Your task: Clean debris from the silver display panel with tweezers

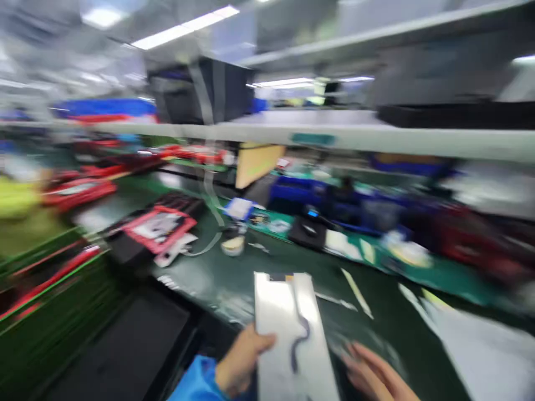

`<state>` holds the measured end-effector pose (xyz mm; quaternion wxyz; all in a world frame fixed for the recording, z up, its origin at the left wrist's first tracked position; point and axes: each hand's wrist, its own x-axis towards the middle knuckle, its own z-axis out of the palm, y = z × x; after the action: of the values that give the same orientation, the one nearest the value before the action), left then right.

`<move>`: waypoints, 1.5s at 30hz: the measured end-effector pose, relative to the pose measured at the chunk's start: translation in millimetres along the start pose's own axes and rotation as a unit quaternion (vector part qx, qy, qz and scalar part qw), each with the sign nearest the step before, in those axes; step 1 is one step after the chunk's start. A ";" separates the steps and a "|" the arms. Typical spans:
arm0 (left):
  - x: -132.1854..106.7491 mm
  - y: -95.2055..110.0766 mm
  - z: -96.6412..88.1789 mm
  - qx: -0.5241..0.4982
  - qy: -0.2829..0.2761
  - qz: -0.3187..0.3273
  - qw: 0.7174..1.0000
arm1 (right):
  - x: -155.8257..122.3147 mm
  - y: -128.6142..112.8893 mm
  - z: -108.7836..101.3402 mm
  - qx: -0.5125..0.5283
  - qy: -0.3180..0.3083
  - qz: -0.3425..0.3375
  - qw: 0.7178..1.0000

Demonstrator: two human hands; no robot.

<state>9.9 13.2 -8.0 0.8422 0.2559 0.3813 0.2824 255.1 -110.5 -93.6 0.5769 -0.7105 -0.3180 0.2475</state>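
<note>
My left hand (pixel 246 356), in a blue sleeve, grips the left edge of a flat silver-white panel (pixel 276 317). Its thumb lies on the panel's face. A dark, curved, cable-like strip (pixel 301 340) runs down that face, and a small orange spot shows at the top edge. Just right of the panel is my right hand (pixel 371 370), apart from it. Motion smears its fingers, so whether they hold anything cannot be made out.
Across the dark green bench lie a pale strip (pixel 357 292), white sheets (pixel 489 345) and a small round pot (pixel 233 245). A red-framed item (pixel 159 228) sits at left, near green crates (pixel 54 312). Blue bins (pixel 296 192) stand at the back under a white shelf (pixel 355 133).
</note>
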 end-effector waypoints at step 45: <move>148.0 4.5 -11.0 0.233 -0.047 -0.146 0.960 | 28.8 -6.5 -31.5 -0.371 -0.049 -0.264 0.889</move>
<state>81.3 118.1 -85.1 0.8085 0.3997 0.4293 0.0478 296.1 -109.3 -80.1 0.2987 -0.7495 -0.5905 -0.0154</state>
